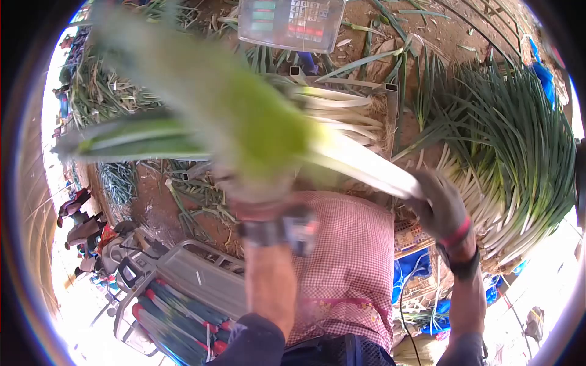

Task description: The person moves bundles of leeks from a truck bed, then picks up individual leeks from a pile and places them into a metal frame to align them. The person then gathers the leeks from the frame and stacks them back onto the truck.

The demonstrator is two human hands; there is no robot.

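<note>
A large green onion (366, 161) stretches across the view in front of me, its white stalk to the right and its leafy top blurred to the upper left. My right hand (441, 210), in a dark glove with a red cuff, is closed around the root end of the stalk. Below the broad green leaves is my left hand (259, 189); the leaves and motion blur hide its fingers. Just beyond, several white-stalked green onions (345, 116) lie in a metal-framed holder.
A big heap of green onions (506, 152) lies at the right. At the top stands a scale display (290, 23) with a keypad. A grey platform (201, 274) with several bundled green onions (177, 323) is at lower left. A checked apron (348, 250) covers my lap.
</note>
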